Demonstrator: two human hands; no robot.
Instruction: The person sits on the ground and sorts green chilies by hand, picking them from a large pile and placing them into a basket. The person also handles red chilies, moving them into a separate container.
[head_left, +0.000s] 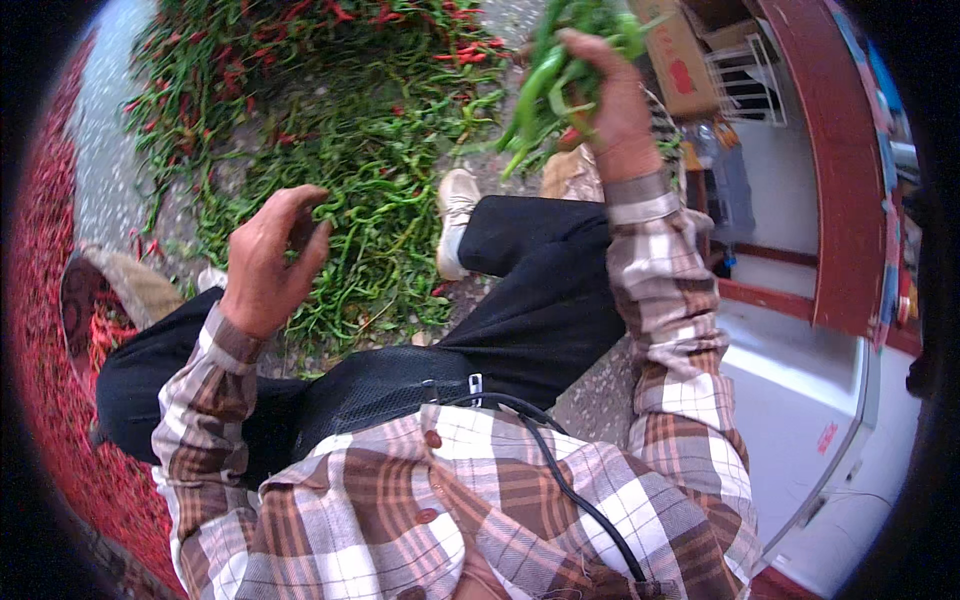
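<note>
High on the right, my right hand (622,112) is closed around a bunch of long green chili peppers (552,88), which hang from its fingers. My left hand (270,262) is over the near left edge of a spread pile of green chili peppers (385,215). Its fingers are curled with the thumb apart, and I see nothing held in them. Red chili peppers (470,50) are mixed into the far part of the pile. Beneath the right hand's bunch, a pale sack or bag (570,172) is partly hidden.
At the left a round-mouthed container (135,290) holds red chilies, beside a broad spread of red chilies (60,400). A cardboard box (682,65), a white wire rack (750,82) and a white cabinet-like appliance (800,390) stand to the right. My legs (540,275) flank the pile.
</note>
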